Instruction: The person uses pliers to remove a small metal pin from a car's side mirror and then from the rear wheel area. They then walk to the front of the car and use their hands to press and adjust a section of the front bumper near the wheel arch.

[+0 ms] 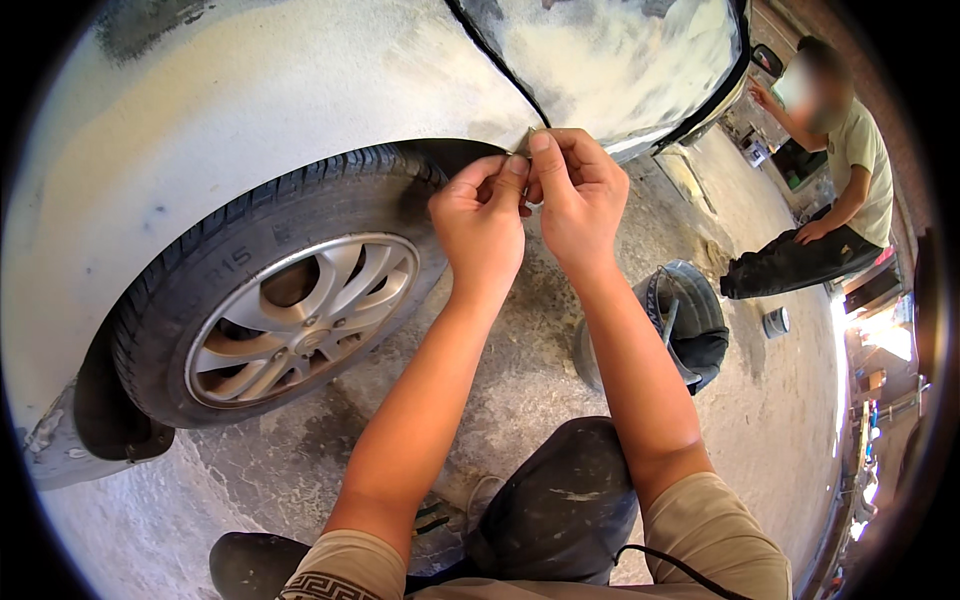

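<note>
My left hand (480, 215) and my right hand (583, 190) meet at the lower edge of a car's whitish body panel (280, 90). Thumbs and fingers of both hands are pinched together around something thin and small, mostly hidden by the fingertips; I cannot make out what it is. Just above the fingers, a dark seam (505, 65) divides this panel from the neighbouring panel (610, 60), which has pale, patchy, sanded-looking areas. To the left of my hands, a black tyre (170, 300) on a silver alloy rim (305, 340) sits under the wheel arch.
Right of my right forearm stands a bucket (685, 285) with a black cloth (700, 355) hanging over its side. A small tin (776, 322) stands beyond it on the concrete floor (760, 430). Farther right, another person (850, 180) crouches near the car, one hand raised.
</note>
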### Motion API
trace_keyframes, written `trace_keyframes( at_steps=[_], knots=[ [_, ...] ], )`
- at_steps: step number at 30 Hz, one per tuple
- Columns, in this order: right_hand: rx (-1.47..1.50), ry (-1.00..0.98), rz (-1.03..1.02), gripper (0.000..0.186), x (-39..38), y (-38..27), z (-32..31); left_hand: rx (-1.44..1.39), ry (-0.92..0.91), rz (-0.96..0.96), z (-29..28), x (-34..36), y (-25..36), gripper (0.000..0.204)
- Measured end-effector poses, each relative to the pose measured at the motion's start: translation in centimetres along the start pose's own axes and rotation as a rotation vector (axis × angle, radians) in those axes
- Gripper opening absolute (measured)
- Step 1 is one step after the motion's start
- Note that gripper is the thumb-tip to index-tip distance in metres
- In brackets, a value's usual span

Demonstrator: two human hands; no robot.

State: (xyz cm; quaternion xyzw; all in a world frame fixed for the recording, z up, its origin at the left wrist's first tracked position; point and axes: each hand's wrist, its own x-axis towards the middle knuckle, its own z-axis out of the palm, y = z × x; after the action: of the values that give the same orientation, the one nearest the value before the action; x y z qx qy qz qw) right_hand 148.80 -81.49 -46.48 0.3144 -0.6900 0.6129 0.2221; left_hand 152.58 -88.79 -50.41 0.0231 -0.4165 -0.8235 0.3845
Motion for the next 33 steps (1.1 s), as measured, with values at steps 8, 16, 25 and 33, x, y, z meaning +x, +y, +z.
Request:
trace_keyframes(
  at_steps=[8,16,25,33],
  knots=[
    [-0.032,0.020,0.001,0.021,-0.1,1.3,-0.6,-0.003,0.007,-0.024,0.4,-0.1,-0.9,0.016],
    [-0.024,0.025,0.041,0.021,-0.4,2.5,-1.0,0.089,0.004,-0.020,0.4,-0.1,-2.3,0.017],
    [0.024,0.024,0.087,0.023,-0.7,3.6,-1.4,0.140,-0.007,0.009,0.5,0.0,-3.6,0.017],
    [0.083,0.048,0.132,0.023,-1.1,5.6,-1.8,0.200,0.011,-0.004,0.4,0.0,-5.7,0.018]
  ],
)
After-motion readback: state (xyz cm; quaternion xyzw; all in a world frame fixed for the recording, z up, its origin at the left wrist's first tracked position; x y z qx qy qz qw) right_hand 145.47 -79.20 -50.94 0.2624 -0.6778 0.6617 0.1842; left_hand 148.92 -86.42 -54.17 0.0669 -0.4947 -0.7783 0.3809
